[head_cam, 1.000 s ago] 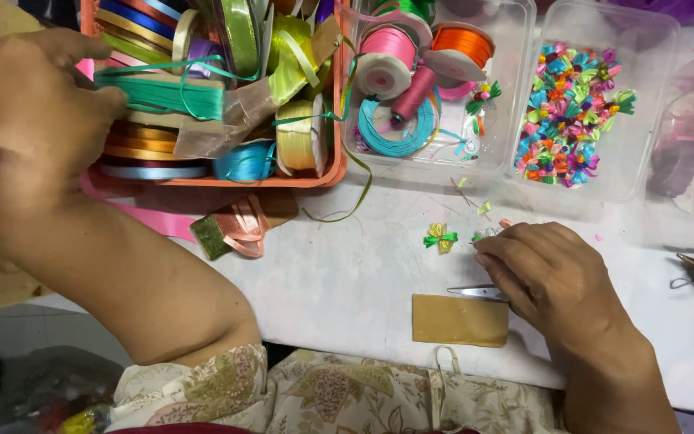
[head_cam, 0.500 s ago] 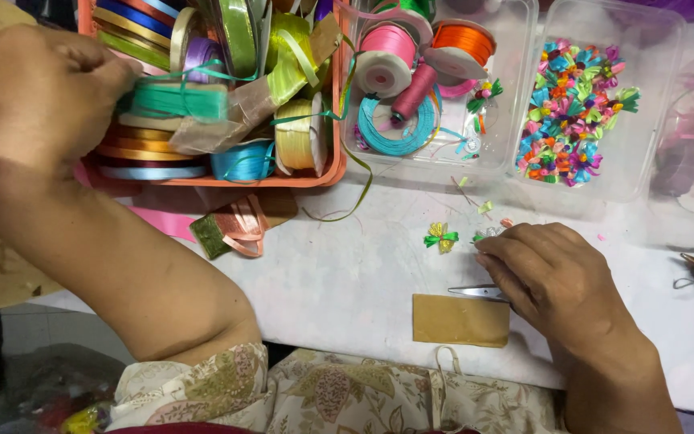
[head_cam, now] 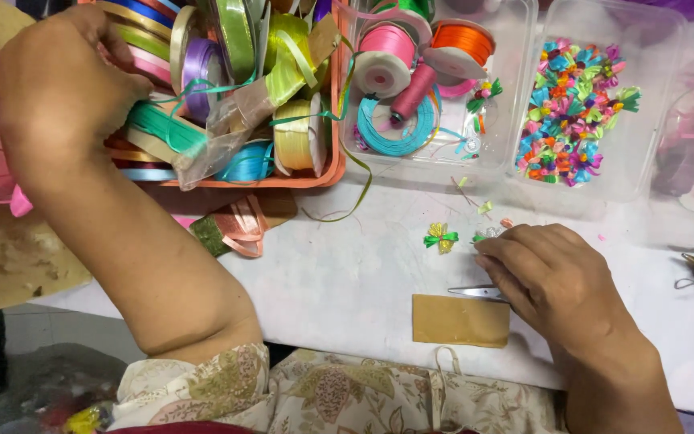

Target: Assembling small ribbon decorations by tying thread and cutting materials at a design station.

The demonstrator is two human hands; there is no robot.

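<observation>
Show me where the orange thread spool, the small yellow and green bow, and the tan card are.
orange thread spool (head_cam: 463, 42), head view, on its wound thread.
small yellow and green bow (head_cam: 441, 237), head view, on its middle.
tan card (head_cam: 460, 320), head view, on its flat face.

Two bare hands are being shown, the left hand (head_cam: 54, 76) and the right hand (head_cam: 552, 277). One orange plastic basket (head_cam: 327, 173) of ribbon rolls, one tan card rectangle (head_cam: 460, 320) and one green-and-yellow ribbon flower (head_cam: 441, 237) are being counted.

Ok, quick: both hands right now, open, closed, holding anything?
Left hand: closed in the orange basket of ribbon rolls; what it grips cannot be told.
Right hand: curled palm-down on the table, over scissors; grip unclear.
</observation>
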